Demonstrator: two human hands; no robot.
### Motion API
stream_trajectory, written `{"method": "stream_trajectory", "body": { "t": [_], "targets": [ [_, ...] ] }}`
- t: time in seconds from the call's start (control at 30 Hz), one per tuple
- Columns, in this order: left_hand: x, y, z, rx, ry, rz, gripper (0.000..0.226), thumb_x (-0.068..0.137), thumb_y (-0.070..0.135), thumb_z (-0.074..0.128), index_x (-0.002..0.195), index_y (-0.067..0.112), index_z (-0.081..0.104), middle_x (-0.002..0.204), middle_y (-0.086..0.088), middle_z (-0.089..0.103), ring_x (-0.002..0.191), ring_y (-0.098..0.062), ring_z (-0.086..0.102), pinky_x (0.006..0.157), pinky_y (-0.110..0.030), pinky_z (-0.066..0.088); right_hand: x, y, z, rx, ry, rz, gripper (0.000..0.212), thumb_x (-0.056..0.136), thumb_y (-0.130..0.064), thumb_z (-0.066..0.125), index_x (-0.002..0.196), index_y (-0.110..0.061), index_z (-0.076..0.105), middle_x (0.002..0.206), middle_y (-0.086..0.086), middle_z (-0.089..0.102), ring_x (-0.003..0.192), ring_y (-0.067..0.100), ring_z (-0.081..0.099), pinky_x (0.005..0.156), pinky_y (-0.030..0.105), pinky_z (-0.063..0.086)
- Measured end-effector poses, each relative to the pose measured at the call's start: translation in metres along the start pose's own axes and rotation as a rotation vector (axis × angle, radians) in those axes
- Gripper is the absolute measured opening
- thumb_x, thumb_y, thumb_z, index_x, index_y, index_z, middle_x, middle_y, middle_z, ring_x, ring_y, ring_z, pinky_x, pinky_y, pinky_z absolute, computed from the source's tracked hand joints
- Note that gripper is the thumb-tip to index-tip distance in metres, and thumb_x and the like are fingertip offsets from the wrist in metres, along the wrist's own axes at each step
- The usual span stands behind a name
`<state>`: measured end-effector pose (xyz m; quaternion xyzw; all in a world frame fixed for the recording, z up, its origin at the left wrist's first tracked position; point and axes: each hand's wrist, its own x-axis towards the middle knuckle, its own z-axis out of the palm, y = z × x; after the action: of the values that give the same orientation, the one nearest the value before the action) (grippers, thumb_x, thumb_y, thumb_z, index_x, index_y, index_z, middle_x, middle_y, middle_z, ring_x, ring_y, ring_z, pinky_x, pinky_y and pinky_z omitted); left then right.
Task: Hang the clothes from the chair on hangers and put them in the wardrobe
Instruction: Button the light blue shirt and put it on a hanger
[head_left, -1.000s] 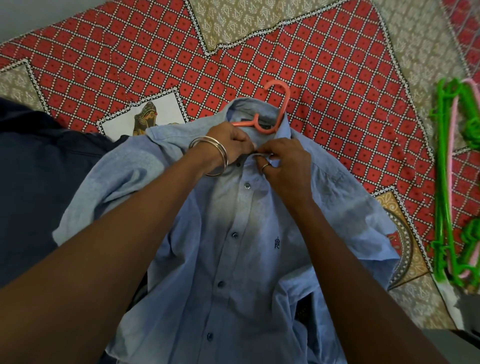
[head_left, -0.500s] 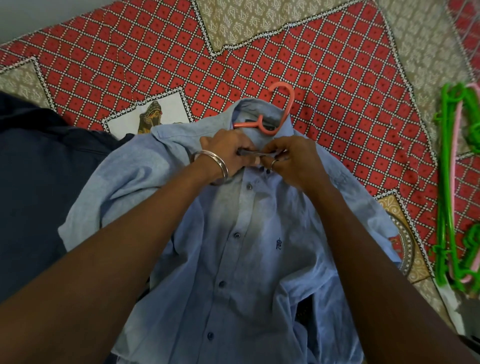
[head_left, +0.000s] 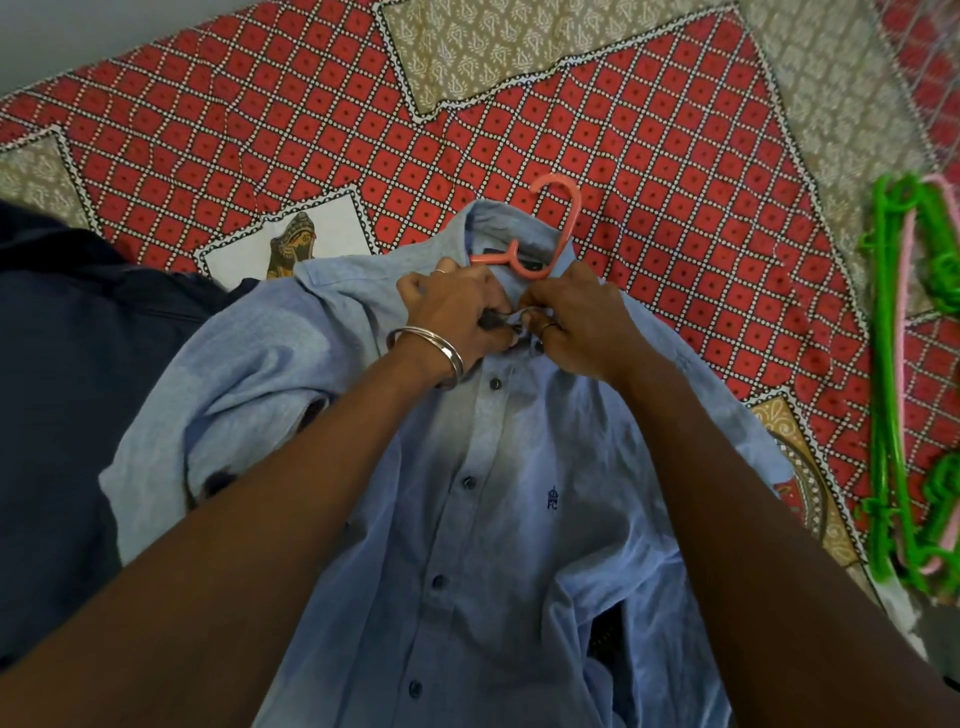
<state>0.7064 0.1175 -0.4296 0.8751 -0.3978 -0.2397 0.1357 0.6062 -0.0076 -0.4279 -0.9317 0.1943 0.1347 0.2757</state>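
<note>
Now the light blue shirt (head_left: 498, 509) is lying front-up on the red patterned bedspread (head_left: 675, 208), an orange hanger (head_left: 558, 218) poking from its collar. The left hand (head_left: 457, 317) and right hand (head_left: 576, 317) are both pinching the collar placket. Green hangers (head_left: 893, 364) are lying well apart, rightward.

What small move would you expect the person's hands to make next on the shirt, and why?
Probably fasten the top button: both the left hand and right hand pinch the blue shirt at its collar, the orange hanger is already inside, and the lower buttons look done.
</note>
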Motion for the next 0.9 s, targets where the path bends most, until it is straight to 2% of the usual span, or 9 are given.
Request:
{"method": "stream_trajectory", "body": {
  "t": [0.2, 0.37, 0.47, 0.57, 0.63, 0.67, 0.73, 0.83, 0.9],
  "targets": [
    [-0.004, 0.005, 0.007, -0.054, 0.047, -0.082, 0.031, 0.069, 0.044, 0.079, 0.095, 0.030, 0.068, 0.107, 0.017, 0.056, 0.115, -0.017, 0.039, 0.086, -0.036, 0.017, 0.005, 0.003, -0.007, 0.112, -0.094, 0.066, 0.020, 0.094, -0.019, 0.049, 0.097, -0.014, 0.067, 0.095, -0.001, 0.055, 0.116, 0.020, 0.032, 0.094, 0.041, 0.018],
    [-0.009, -0.006, 0.008, -0.143, 0.109, -0.123, 0.029, 0.071, 0.049, 0.075, 0.095, 0.032, 0.069, 0.105, 0.014, 0.051, 0.111, -0.019, 0.039, 0.081, -0.032, 0.016, 0.010, 0.003, -0.003, 0.105, -0.045, 0.081, 0.021, 0.087, -0.038, 0.058, 0.083, -0.019, 0.068, 0.093, -0.004, 0.059, 0.107, 0.025, 0.043, 0.098, 0.050, 0.030],
    [-0.007, -0.017, 0.004, -0.297, 0.203, -0.055, 0.029, 0.075, 0.048, 0.068, 0.100, 0.032, 0.070, 0.113, 0.008, 0.053, 0.112, -0.021, 0.045, 0.088, -0.036, 0.032, 0.009, 0.000, -0.004, 0.350, 0.173, 0.082, 0.023, 0.084, -0.030, 0.071, 0.102, -0.016, 0.069, 0.107, 0.003, 0.064, 0.104, 0.020, 0.052, 0.096, 0.041, 0.039],
    [-0.002, -0.026, -0.009, -0.410, 0.357, -0.017, 0.045, 0.074, 0.040, 0.071, 0.116, 0.026, 0.063, 0.126, -0.007, 0.046, 0.115, -0.028, 0.048, 0.091, -0.049, 0.047, 0.018, 0.008, -0.007, 0.570, 0.517, 0.319, 0.040, 0.080, -0.023, 0.077, 0.115, -0.010, 0.061, 0.114, 0.007, 0.061, 0.107, 0.022, 0.055, 0.095, 0.040, 0.045],
    [0.002, -0.035, -0.018, -0.137, 0.268, -0.205, 0.067, 0.073, 0.043, 0.076, 0.132, 0.026, 0.049, 0.140, -0.012, 0.035, 0.125, -0.035, 0.039, 0.097, -0.058, 0.040, 0.032, 0.013, -0.005, 0.552, 0.473, 0.503, 0.052, 0.078, -0.028, 0.079, 0.120, -0.008, 0.055, 0.116, 0.008, 0.058, 0.110, 0.025, 0.054, 0.094, 0.042, 0.046],
    [0.002, -0.042, -0.025, 0.034, 0.156, -0.338, 0.078, 0.072, 0.049, 0.076, 0.138, 0.027, 0.040, 0.145, -0.012, 0.029, 0.132, -0.036, 0.032, 0.101, -0.063, 0.032, 0.042, 0.011, -0.003, 0.524, 0.399, 0.539, 0.054, 0.077, -0.031, 0.079, 0.118, -0.007, 0.053, 0.115, 0.008, 0.059, 0.108, 0.027, 0.055, 0.093, 0.044, 0.046],
    [-0.002, -0.053, -0.031, 0.151, -0.045, -0.515, 0.087, 0.071, 0.057, 0.073, 0.141, 0.025, 0.033, 0.147, -0.014, 0.027, 0.138, -0.038, 0.022, 0.105, -0.067, 0.019, 0.054, 0.007, 0.001, 0.425, 0.320, 0.558, 0.047, 0.078, -0.032, 0.078, 0.109, -0.005, 0.056, 0.111, 0.011, 0.062, 0.103, 0.029, 0.058, 0.091, 0.044, 0.047],
    [-0.007, -0.072, -0.032, 0.157, -0.090, -0.559, 0.085, 0.072, 0.048, 0.076, 0.142, 0.025, 0.033, 0.150, -0.015, 0.021, 0.139, -0.039, 0.021, 0.105, -0.068, 0.018, 0.063, 0.002, -0.002, 0.517, 0.389, 0.594, 0.007, 0.084, -0.011, 0.068, 0.086, -0.014, 0.061, 0.094, 0.006, 0.064, 0.091, 0.021, 0.060, 0.086, 0.039, 0.050],
    [-0.008, -0.079, -0.032, 0.217, -0.080, -0.569, 0.087, 0.071, 0.042, 0.079, 0.142, 0.027, 0.031, 0.153, -0.013, 0.016, 0.139, -0.039, 0.019, 0.105, -0.064, 0.019, 0.064, 0.003, -0.009, 0.667, 0.455, 0.617, 0.023, 0.081, 0.001, 0.063, 0.076, -0.020, 0.055, 0.082, 0.001, 0.060, 0.083, 0.018, 0.059, 0.080, 0.039, 0.054]
  ]
}}
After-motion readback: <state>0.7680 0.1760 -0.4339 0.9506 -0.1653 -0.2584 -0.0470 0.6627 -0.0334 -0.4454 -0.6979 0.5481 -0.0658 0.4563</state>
